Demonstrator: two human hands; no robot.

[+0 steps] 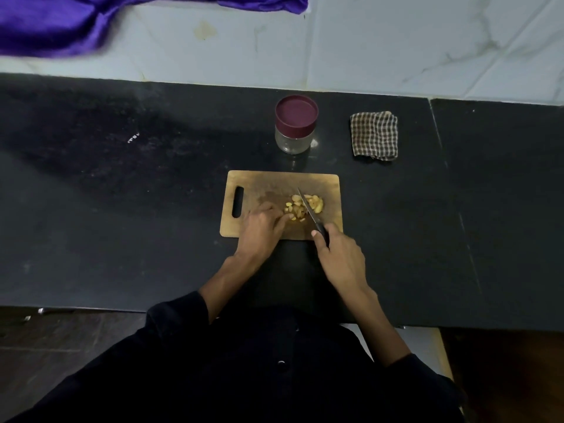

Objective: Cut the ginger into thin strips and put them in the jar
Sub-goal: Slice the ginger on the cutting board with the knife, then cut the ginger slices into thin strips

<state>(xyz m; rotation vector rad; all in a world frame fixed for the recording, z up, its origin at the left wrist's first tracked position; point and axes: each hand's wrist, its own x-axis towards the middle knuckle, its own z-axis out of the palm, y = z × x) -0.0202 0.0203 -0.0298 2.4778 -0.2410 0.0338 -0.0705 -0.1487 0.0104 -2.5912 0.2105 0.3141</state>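
Far left, a purple cloth [61, 22] lay bunched against the pale wall, well clear of the action, and the dark counter [122, 193] beneath it played no part. Moving in, the wooden cutting board [262, 184] sat with its handle slot to the left, and the left hand [264, 227] was planted on it, fingers curled down with the tips pressing on the near edge of the ginger [303, 206], steadying the pile. The ginger itself lay in pale slices and bits at the board's middle, still chunky, so the strip-cutting looked only partly done. The knife [309, 210] ran diagonally through that pile, tip away from the person, and the right hand [338, 254] was wrapped firmly round its dark handle at the board's near edge. Here was the worry: those left fingertips sat just beside the blade, and small slippery pieces could skid under pressure and bring the edge onto a finger. Behind the board, the jar [295, 129] stood with its maroon lid on, so nothing could go in until it was opened. To the right, a folded checked cloth [374, 135] rested apart from everything.
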